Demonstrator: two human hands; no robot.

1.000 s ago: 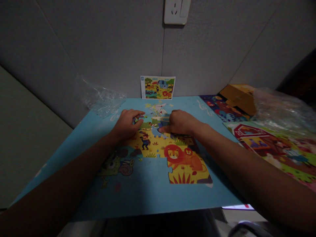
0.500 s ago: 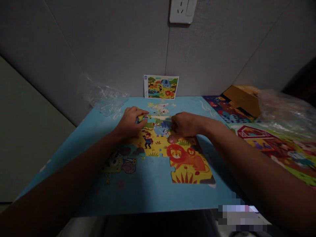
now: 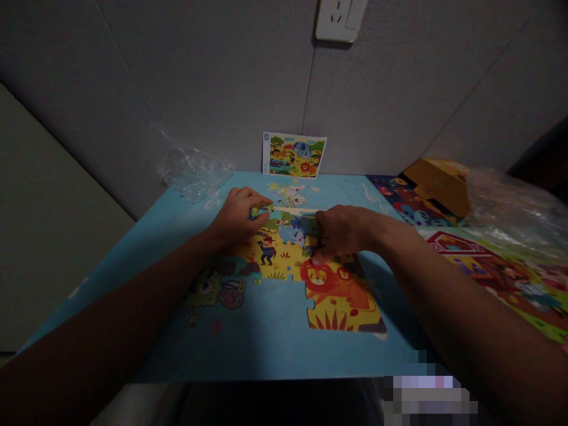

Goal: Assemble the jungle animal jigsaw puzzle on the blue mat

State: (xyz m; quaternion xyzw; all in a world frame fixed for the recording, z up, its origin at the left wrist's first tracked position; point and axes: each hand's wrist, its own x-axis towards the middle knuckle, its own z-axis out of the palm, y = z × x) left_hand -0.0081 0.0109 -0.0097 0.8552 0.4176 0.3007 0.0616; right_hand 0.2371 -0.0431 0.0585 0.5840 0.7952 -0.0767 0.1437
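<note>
A partly joined jigsaw puzzle (image 3: 277, 257) lies on the blue table, showing a figure in a hat, a bluish elephant and red-maned lions. The lion section (image 3: 341, 296) juts toward me at the lower right. My left hand (image 3: 242, 216) rests on the puzzle's far left corner, thumb and fingers apart. On the right side, above the lions, my right hand (image 3: 344, 231) has its fingers curled and its thumb tip pressed down on the pieces. Whatever lies under those curled fingers is hidden. A reference picture card (image 3: 294, 157) of the same scene leans against the wall.
The blue table (image 3: 248, 349) has cartoon figures printed on it. Crumpled clear plastic (image 3: 195, 171) sits at the back left. To the right are a farm-scene picture (image 3: 510, 272), an orange-brown box (image 3: 437, 186) and more clear plastic (image 3: 519, 201). A wall socket (image 3: 341, 21) is above.
The view has shifted slightly. My right hand has moved a little toward me and to the right, its thumb now nearer the lion's head. My left hand keeps its place on the puzzle.
</note>
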